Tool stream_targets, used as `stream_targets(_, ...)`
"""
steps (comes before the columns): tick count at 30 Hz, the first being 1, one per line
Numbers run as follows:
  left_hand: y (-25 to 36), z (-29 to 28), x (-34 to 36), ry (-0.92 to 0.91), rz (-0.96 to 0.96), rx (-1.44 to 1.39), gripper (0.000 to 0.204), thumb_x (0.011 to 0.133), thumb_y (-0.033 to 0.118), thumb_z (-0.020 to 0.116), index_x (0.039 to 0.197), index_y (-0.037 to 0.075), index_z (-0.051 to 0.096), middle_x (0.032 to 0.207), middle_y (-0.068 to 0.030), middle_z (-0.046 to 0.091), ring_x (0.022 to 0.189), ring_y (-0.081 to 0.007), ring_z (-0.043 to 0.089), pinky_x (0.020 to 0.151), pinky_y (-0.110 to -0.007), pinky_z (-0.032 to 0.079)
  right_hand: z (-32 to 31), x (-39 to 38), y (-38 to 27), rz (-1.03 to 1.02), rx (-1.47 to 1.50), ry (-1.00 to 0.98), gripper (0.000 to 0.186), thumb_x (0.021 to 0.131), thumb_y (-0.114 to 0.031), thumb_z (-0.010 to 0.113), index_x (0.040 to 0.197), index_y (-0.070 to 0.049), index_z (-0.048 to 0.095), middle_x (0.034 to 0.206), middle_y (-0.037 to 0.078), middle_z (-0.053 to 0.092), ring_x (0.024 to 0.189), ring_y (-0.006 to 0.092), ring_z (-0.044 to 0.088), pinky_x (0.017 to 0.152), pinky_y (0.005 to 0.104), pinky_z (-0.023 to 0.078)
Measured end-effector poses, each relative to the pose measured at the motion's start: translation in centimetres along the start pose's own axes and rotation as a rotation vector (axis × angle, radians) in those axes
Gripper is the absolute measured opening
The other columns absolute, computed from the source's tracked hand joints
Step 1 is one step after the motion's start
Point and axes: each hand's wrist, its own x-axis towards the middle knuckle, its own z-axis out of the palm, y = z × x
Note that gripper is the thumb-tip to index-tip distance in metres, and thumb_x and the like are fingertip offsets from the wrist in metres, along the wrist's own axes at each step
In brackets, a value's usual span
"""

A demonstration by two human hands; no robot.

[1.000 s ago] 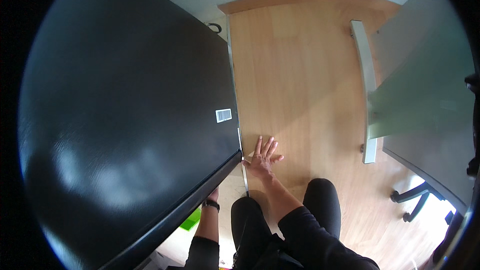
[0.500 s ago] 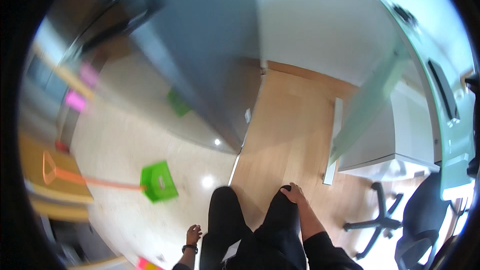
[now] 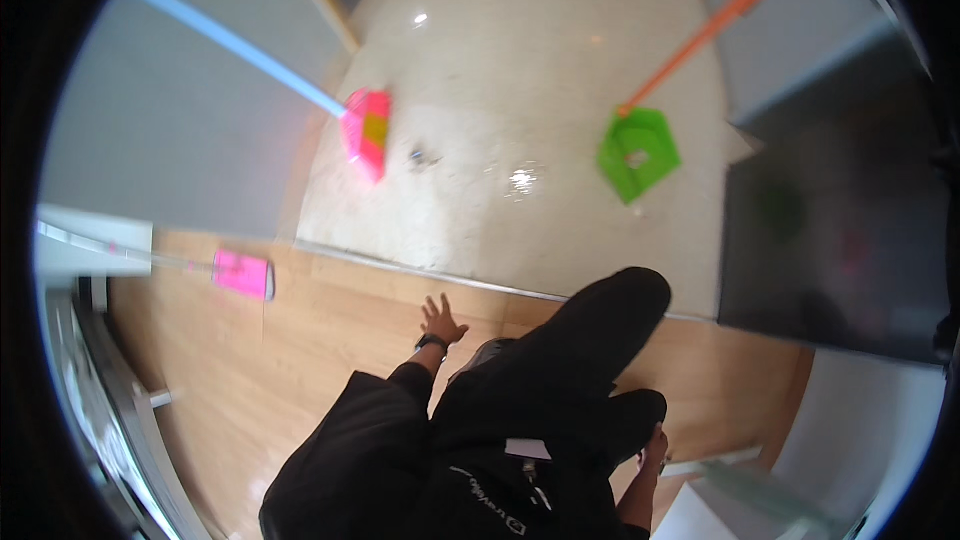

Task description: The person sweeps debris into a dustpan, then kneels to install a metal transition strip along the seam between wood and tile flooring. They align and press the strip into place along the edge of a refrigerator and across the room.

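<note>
My left hand [image 3: 442,322] is stretched out over the wooden floor with its fingers spread, and nothing is in it. It has a dark band on the wrist and is near the metal floor strip [image 3: 440,273]. Low on the right, my right hand [image 3: 653,452] is beside my bent knee; its fingers are partly hidden. Beyond the strip, a green dustpan [image 3: 648,162] with an orange handle [image 3: 715,22] stands on the pale floor. Further left is a pink broom head [image 3: 367,135] on a blue handle [image 3: 235,50].
A flat pink mop head [image 3: 243,274] lies on the wood at left. Small debris [image 3: 420,156] lies near the broom. A grey panel [image 3: 190,130] is on the left; a dark glossy panel [image 3: 830,210] stands at right.
My view has swung left, so the green dustpan now appears on the right and the broom has come into fuller view. My left hand has reached forward; my right hand sits lower beside the knee.
</note>
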Motion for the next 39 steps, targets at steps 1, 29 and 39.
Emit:
stream_targets(1, -0.1, -0.1, 0.1, 0.046, -0.024, -0.038, 0.121, 0.075, 0.053, 0.078, 0.159, 0.02, -0.003, 0.162, -0.0257, -0.007, 0.148, -0.0496, 0.002, 0.108, -0.071, 0.028, 0.1, 0.4, -0.3, 0.018, -0.004, 0.018, 0.05, 0.098, -0.053, 0.05, 0.11, -0.005, 0.063, 0.079, 0.004, 0.062, 0.058, 0.0146, 0.056, 0.039, 0.0301, 0.035)
stream_targets(29, 10.3, -4.3, 2.8, -0.076, 0.814, 0.595, 0.09, 0.088, 0.047, 0.064, 0.157, 0.013, 0.018, 0.165, -0.0135, 0.01, 0.152, -0.035, 0.01, 0.113, -0.068, 0.018, 16.2, 9.9, -6.1, -0.683, 0.523, -0.462, 0.054, 0.103, -0.033, 0.045, 0.148, -0.004, 0.037, 0.146, 0.014, 0.048, 0.133, 0.0266, 0.048, 0.107, 0.0432, 0.043)
stream_targets(39, 17.0, -3.8, -0.1, -0.205, 0.784, 0.736, 0.099, 0.081, 0.034, 0.074, 0.156, 0.008, 0.016, 0.165, -0.0101, 0.011, 0.153, -0.0293, 0.009, 0.116, -0.066, 0.017, 25.3, 8.0, -15.9, -0.898, -1.306, -0.319, 0.097, 0.081, -0.052, 0.07, 0.156, -0.011, 0.024, 0.163, 0.01, 0.02, 0.152, 0.0276, 0.015, 0.113, 0.0669, 0.018)
